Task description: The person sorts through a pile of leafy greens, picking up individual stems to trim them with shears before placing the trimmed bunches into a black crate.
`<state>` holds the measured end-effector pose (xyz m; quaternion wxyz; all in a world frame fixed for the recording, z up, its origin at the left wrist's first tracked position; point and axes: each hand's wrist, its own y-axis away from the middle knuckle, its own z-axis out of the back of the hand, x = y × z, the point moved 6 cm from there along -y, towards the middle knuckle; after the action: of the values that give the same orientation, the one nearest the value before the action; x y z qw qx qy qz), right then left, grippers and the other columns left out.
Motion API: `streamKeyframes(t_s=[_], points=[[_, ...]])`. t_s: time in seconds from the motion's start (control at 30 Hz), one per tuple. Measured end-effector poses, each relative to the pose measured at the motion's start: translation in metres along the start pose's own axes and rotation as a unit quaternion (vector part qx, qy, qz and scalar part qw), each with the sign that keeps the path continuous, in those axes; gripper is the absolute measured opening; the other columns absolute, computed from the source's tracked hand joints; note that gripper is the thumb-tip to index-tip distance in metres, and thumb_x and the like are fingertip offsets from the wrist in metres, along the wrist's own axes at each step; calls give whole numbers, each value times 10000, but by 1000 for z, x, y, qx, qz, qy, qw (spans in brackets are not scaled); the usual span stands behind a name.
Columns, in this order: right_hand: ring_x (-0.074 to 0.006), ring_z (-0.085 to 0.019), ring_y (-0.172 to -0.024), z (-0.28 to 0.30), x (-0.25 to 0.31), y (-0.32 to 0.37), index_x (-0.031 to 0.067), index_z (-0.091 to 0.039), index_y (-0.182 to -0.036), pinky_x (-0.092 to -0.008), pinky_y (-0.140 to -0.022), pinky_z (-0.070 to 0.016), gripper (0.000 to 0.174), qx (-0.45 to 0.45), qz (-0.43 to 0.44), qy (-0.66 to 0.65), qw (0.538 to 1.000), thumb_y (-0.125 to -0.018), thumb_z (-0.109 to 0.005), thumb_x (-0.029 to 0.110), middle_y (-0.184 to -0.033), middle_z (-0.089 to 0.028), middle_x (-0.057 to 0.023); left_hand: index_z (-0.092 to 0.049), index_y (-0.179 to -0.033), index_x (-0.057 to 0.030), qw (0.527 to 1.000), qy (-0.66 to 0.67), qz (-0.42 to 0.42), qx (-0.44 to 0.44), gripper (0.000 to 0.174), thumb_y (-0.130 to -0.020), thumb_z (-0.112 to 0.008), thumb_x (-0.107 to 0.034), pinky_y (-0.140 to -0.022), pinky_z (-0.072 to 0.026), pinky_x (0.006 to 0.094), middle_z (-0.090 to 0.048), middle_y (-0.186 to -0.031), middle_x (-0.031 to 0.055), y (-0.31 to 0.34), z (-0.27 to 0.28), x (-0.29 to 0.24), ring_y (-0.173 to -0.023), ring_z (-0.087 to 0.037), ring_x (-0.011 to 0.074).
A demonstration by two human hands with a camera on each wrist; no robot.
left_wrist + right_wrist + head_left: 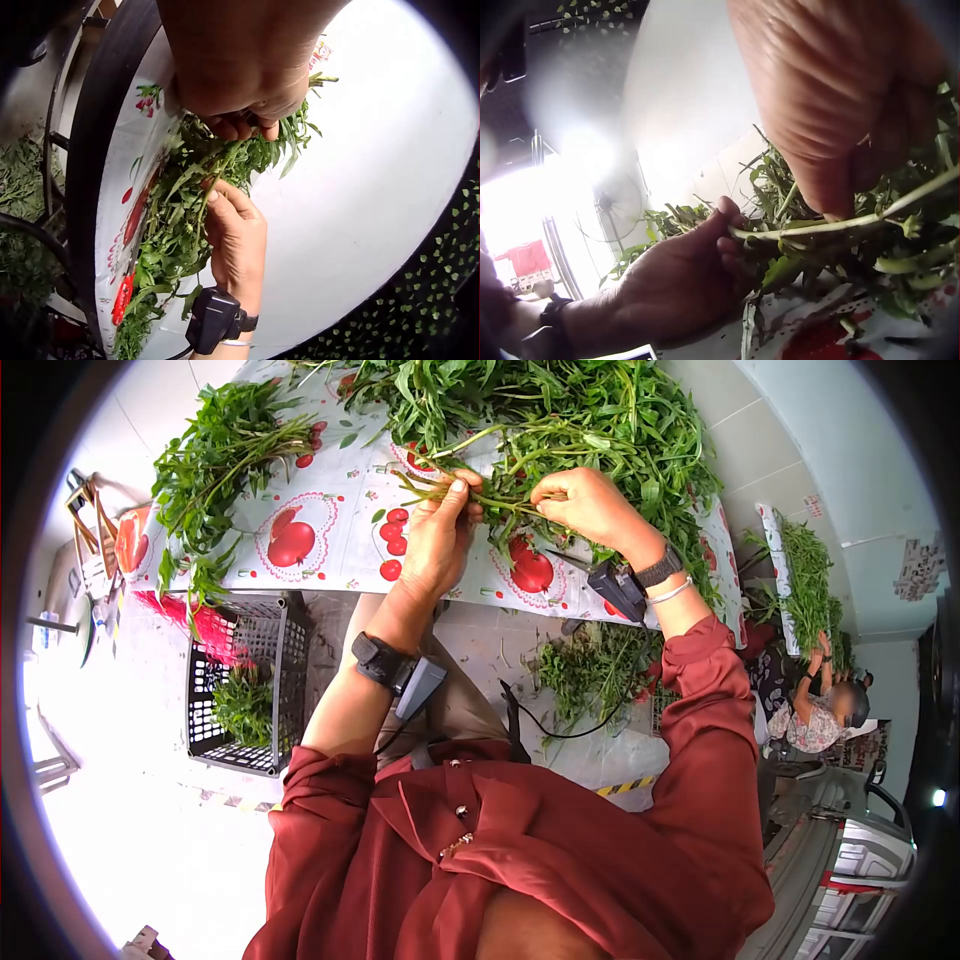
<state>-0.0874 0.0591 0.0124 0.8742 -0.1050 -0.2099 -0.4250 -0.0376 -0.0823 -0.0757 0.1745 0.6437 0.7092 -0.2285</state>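
A person in a dark red shirt (480,830) works at a table (345,565) covered with a fruit-printed plastic cloth, both hands over its near half. The left hand (440,545) pinches a small bunch of leafy green stems (500,503) between thumb and fingers, with bare stem ends poking out past the thumb. The right hand (595,507), just beside it, pinches the same greens with thumb and forefinger, so a length of pale stem spans the short gap between the hands. Behind and to the right of them a large heap of greens (640,450) spreads toward the table's right edge. A smaller pile (215,475) lies by the left edge, some leaves hanging over the near left corner. A red-handled tool (123,300) lies near the table's near edge, its kind unclear. Below that corner a black plastic crate (292,680) holds more greens, with pink-red strands (200,628) hanging over its rim. Loose greens (590,675) lie on the floor below the near edge. Well apart to the right, another person (812,732) is beside a long white-edged table (780,580) carrying greens.
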Motion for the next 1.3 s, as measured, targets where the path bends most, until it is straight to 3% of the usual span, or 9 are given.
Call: streamKeyframes(t_s=[0.2,0.3,0.37,0.43,0.5,0.67,0.8,1.03,1.3], points=[[-223,-583,-576,0,11,2,26,-615,-750,-313,-562,-453,130,-48,46,54,996,-703,-588,144,-648,-599,-116,-560,-930,-83,1000,-6,-7,8,106,-913,-504,-172,-652,-391,203,-489,-811,-29,0,-1,1,-686,-454,71],[-154,-525,-518,1,-14,-2,26,-599,-730,-290,-519,-426,94,-95,9,-36,995,-721,-585,119,-586,-571,-60,-560,-920,-86,1000,-24,-1,10,103,-913,-504,-172,-647,-391,204,-492,-804,-27,-1,1,3,-684,-455,74],[-82,-467,-504,8,-41,-2,36,-608,-753,-246,-487,-390,64,-125,-70,-198,970,-750,-574,90,-573,-541,18,-561,-912,-89,999,17,-13,-29,100,-911,-509,-174,-646,-392,205,-494,-795,-28,-2,11,2,-682,-460,77],[-13,-441,-595,28,-50,8,48,-626,-809,-172,-509,-337,74,-189,-76,-292,935,-790,-555,61,-695,-543,55,-571,-913,-75,997,42,-42,-41,116,-909,-508,-172,-628,-373,198,-494,-737,-30,-3,9,-3,-659,-447,72],[16,-325,-517,42,-53,15,84,-606,-894,-141,-419,-223,85,-180,-73,-330,924,-850,-534,96,-695,-491,90,-571,-913,-72,999,24,-29,-36,121,-910,-506,-173,-626,-379,204,-499,-739,-26,-2,5,0,-661,-449,73],[-35,-430,-699,91,-46,40,90,-597,-922,-179,-600,-341,103,-299,-55,-266,915,-865,-526,138,-807,-560,56,-577,-922,-83,999,31,-13,-43,110,-908,-513,-171,-631,-400,204,-492,-729,-28,-4,10,1,-669,-476,72],[-44,-416,-710,132,-52,65,105,-527,-991,-178,-565,-310,134,-365,-46,-258,893,-900,-466,182,-895,-614,-12,-591,-913,-80,998,41,-18,-50,110,-907,-512,-156,-618,-401,201,-493,-727,-31,-4,11,2,-662,-478,71],[-79,-482,-722,187,-84,116,61,-505,-963,-194,-590,-359,117,-523,-59,-324,786,-920,-427,137,-851,-586,-41,-593,-911,-86,998,34,-30,-48,113,-913,-504,-155,-618,-404,202,-509,-757,-29,-4,11,0,-657,-473,71],[-85,-478,-662,160,-89,118,71,-499,-966,-212,-534,-374,130,-480,-62,-370,793,-932,-429,174,-775,-546,-28,-589,-914,-85,998,21,-26,-49,109,-909,-513,-163,-615,-400,202,-501,-759,-33,-3,9,-1,-660,-466,69]])
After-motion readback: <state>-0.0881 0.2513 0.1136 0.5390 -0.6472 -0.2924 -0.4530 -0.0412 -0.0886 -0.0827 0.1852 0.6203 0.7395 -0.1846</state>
